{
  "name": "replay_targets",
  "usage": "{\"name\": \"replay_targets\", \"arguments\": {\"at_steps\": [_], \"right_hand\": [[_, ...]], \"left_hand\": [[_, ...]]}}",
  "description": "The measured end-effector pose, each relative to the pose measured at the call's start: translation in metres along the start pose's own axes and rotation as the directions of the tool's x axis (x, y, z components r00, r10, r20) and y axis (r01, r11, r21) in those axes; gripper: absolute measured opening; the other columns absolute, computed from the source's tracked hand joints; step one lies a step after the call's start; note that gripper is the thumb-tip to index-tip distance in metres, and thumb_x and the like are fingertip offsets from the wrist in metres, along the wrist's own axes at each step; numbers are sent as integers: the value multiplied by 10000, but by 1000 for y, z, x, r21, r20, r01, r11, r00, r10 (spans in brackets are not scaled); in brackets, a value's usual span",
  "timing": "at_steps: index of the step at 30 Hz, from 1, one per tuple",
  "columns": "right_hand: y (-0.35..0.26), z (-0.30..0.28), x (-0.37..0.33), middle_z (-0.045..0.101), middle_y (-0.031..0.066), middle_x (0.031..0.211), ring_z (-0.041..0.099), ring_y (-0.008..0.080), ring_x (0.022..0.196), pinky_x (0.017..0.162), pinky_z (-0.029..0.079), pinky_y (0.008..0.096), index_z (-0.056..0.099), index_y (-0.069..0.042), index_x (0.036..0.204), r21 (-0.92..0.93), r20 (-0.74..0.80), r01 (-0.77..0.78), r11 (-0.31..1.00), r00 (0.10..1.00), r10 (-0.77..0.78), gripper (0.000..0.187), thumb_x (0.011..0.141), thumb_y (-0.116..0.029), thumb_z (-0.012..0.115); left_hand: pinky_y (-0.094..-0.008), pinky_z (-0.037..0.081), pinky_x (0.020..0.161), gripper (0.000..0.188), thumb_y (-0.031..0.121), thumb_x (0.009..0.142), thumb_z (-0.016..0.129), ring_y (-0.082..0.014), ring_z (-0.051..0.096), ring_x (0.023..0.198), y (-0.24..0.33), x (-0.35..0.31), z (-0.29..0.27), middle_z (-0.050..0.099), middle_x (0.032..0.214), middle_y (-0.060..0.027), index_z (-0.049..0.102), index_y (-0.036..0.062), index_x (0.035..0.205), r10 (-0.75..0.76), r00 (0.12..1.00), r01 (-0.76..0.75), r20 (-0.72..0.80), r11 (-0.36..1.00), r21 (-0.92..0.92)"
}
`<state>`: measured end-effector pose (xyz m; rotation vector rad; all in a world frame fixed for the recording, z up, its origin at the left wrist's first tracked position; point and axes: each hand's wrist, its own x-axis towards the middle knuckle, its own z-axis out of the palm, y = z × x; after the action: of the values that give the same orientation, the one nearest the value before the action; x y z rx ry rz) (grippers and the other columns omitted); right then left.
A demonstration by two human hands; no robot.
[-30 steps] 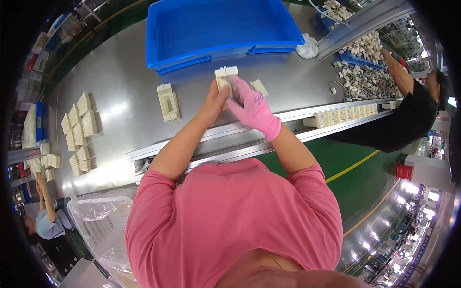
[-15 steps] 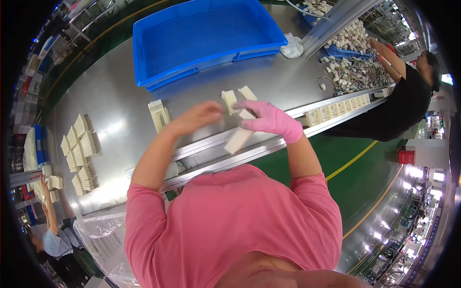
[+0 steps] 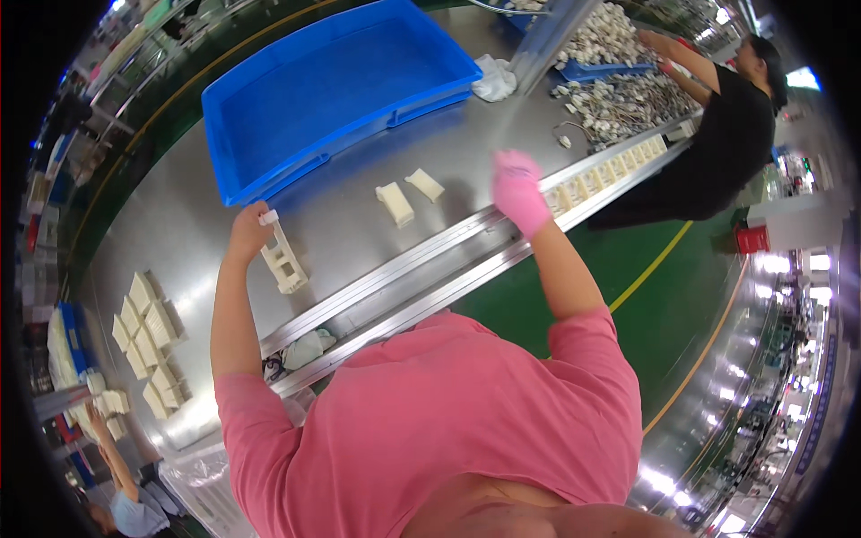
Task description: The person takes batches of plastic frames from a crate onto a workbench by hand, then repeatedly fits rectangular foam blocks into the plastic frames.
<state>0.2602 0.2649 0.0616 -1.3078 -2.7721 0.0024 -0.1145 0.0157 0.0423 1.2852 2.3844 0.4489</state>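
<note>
My bare left hand (image 3: 248, 235) is closed around the far end of a long cream plastic housing (image 3: 285, 264), just below the near left corner of the blue tray (image 3: 269, 193). The housing has square openings along it. My right hand (image 3: 520, 193), in a pink glove, hangs over the metal rail track (image 3: 430, 260). Its fingers are smeared by motion, so whether it holds anything is unclear. Between my hands, two cream plastic blocks (image 3: 395, 204) lie on the metal table.
Several cream ribbed pieces (image 3: 148, 327) stand grouped at the left. A row of cream housings (image 3: 610, 175) sits in the track at the right. Beyond are heaps of wired connectors (image 3: 619, 112), a metal post (image 3: 552, 45) and a co-worker in black (image 3: 726, 134). A crumpled white bag (image 3: 493, 79) lies by the tray.
My left hand has moved left onto the cream housing. The right hand has moved right, away from the blocks. The white block seen tilted over the track is no longer visible there.
</note>
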Motion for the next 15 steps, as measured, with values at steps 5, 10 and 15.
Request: {"name": "replay_targets", "arguments": {"at_steps": [5, 10, 15], "right_hand": [[-58, 53, 64, 575, 162, 879, 549, 318, 887, 759, 434, 382, 473, -19, 956, 126, 471, 64, 990, 874, -116, 379, 644, -211, 568], [-78, 96, 67, 567, 190, 936, 550, 317, 904, 776, 441, 370, 485, -6, 956, 161, 431, 149, 976, 878, -206, 384, 643, -210, 572], [-79, 49, 64, 567, 193, 892, 564, 317, 828, 676, 464, 402, 555, 11, 786, 29, 312, 288, 957, 907, -283, 176, 682, -126, 520]], "left_hand": [[-280, 436, 639, 222, -7, 660, 528, -181, 545, 769, 63, -3, 2, 543, 875, -65, 565, 52, 871, 187, 928, -333, -322, 805, -492], [-239, 432, 571, 253, 26, 744, 501, -133, 537, 714, 130, -24, 16, 544, 865, -46, 525, 62, 994, -130, 970, -183, -206, 170, -968], [-286, 430, 514, 207, 245, 834, 470, -169, 513, 569, 105, -22, 59, 531, 720, -57, 511, 44, 860, -125, 975, 188, 181, 45, -981]]}}
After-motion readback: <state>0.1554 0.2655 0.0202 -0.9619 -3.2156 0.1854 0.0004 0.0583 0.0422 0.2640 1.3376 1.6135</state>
